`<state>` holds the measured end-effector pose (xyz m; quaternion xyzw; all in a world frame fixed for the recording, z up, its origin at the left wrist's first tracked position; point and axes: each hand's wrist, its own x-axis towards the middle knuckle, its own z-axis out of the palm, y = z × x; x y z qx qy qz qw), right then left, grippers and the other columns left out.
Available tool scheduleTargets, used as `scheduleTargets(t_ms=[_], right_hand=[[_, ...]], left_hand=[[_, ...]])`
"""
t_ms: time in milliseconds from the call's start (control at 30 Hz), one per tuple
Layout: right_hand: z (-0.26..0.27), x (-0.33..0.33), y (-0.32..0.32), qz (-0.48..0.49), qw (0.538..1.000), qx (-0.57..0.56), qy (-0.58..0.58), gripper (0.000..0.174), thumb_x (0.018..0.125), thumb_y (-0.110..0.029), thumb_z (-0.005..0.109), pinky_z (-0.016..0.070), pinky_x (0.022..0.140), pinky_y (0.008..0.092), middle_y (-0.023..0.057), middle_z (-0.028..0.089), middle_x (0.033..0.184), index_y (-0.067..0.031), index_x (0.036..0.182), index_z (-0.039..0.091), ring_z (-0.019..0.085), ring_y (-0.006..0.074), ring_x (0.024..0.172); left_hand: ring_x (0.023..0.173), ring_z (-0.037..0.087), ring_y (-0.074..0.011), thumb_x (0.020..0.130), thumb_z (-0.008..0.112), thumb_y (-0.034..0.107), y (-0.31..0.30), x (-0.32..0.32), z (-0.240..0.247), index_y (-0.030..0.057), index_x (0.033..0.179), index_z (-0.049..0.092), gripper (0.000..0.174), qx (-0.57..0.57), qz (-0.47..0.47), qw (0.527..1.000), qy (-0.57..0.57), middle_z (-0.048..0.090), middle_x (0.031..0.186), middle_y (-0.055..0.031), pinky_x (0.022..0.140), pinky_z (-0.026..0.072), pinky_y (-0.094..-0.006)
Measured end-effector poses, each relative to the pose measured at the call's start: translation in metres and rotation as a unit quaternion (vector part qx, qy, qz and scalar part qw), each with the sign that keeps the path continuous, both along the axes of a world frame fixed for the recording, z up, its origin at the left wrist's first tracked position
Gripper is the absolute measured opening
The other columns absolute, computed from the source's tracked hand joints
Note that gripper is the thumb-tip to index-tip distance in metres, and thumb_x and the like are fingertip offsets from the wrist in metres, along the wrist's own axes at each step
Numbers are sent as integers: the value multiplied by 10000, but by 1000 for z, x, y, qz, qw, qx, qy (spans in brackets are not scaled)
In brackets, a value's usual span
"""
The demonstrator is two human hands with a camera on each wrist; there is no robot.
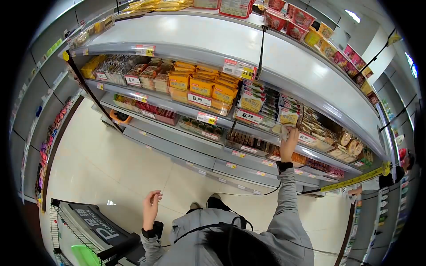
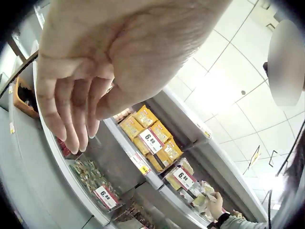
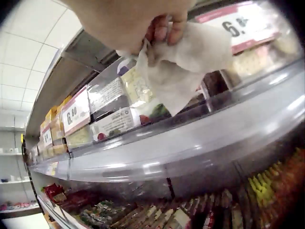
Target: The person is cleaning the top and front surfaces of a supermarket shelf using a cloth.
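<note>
My right hand (image 1: 289,144) reaches to the shelf front on the right in the head view and pinches a thin white wipe (image 3: 178,67), which hangs crumpled from the fingers. Just behind the wipe stand clear bins of packaged snacks (image 3: 138,88) with price cards. The wipe overlaps the bin fronts, above the shelf's clear price strip (image 3: 147,167). Low in front of the body, my left hand (image 1: 151,206) hangs in the air with loosely bent fingers and holds nothing. Its palm and fingers fill the upper part of the left wrist view.
Yellow snack packs (image 1: 202,84) fill bins left of the right hand. Cup noodles (image 1: 297,20) stand on the top shelf. A shopping cart (image 1: 80,230) with a black sign is at lower left. A cable (image 1: 253,194) runs from the right wrist. Another person (image 1: 392,177) is at far right.
</note>
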<state>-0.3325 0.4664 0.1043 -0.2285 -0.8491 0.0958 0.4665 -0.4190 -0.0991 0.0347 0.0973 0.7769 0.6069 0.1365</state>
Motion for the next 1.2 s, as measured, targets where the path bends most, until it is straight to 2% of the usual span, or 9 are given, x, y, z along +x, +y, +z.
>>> scheduleTargets(t_ms=[133, 233, 367, 500, 633, 733, 800, 933, 1200], right_hand=[[-7, -30, -21, -32, 999, 37, 10, 327, 678, 85, 569, 360, 781, 447, 148, 493, 910, -34, 983, 561, 481, 357, 909], [-35, -52, -20, 6, 989, 140, -49, 280, 719, 24, 589, 380, 815, 440, 146, 503, 934, -34, 991, 559, 493, 335, 918], [-40, -25, -2, 37, 980, 174, -91, 271, 727, 21, 596, 383, 832, 438, 153, 493, 954, -39, 987, 548, 489, 336, 926], [-22, 6, 13, 3, 990, 76, -119, 288, 721, 44, 582, 381, 837, 451, 152, 500, 955, -44, 993, 552, 488, 356, 933], [-22, -17, 4, -1, 988, 132, -77, 291, 721, 36, 588, 388, 815, 450, 148, 495, 917, -46, 998, 553, 490, 342, 885], [-25, -46, -17, 25, 989, 95, -107, 247, 745, -19, 600, 396, 824, 440, 142, 509, 944, -49, 986, 551, 501, 335, 911], [-29, -58, -21, 39, 982, 155, -100, 248, 744, -14, 600, 400, 809, 435, 131, 513, 939, -53, 984, 553, 506, 327, 913], [-24, -26, -4, 75, 976, 148, -140, 253, 735, 2, 594, 399, 805, 446, 129, 515, 928, -53, 979, 555, 510, 330, 916], [-3, 5, 10, 7, 988, 108, -109, 238, 726, 42, 572, 399, 788, 459, 144, 510, 914, -43, 947, 545, 504, 350, 901]], left_hand=[[827, 628, -138, 971, 480, 108, 6, -3, 4, -10, 1087, 616, 215, 7, -8, 1000, -25, 673, 931, -86, 740, 482, -259], [827, 630, -137, 963, 479, 78, 12, -9, 3, -27, 1078, 618, 209, 14, -25, 999, -35, 670, 915, -89, 739, 484, -251], [831, 629, -141, 965, 482, 85, 16, -23, 6, -29, 1082, 616, 211, 14, -39, 999, -21, 666, 910, -89, 742, 486, -255], [828, 628, -144, 970, 483, 109, 16, -29, 6, -21, 1089, 613, 219, 12, -27, 999, -17, 670, 922, -86, 744, 488, -267], [828, 624, -145, 972, 480, 98, 19, -31, -7, -31, 1083, 612, 216, 3, -43, 999, -24, 662, 907, -86, 750, 494, -276], [814, 628, -137, 970, 482, 108, 27, -31, -8, -16, 1078, 619, 214, 5, -57, 998, -26, 670, 907, -79, 729, 489, -266], [802, 633, -130, 968, 484, 113, 34, -35, -7, -3, 1073, 625, 211, 7, -68, 997, -22, 680, 908, -74, 708, 484, -255], [801, 628, -132, 970, 485, 119, 40, -40, 0, -1, 1074, 626, 212, 16, -77, 997, -4, 678, 903, -74, 711, 484, -259], [832, 631, -151, 964, 480, 99, 33, -27, -2, -23, 1086, 618, 221, -3, -68, 997, -22, 670, 911, -92, 745, 495, -281]])
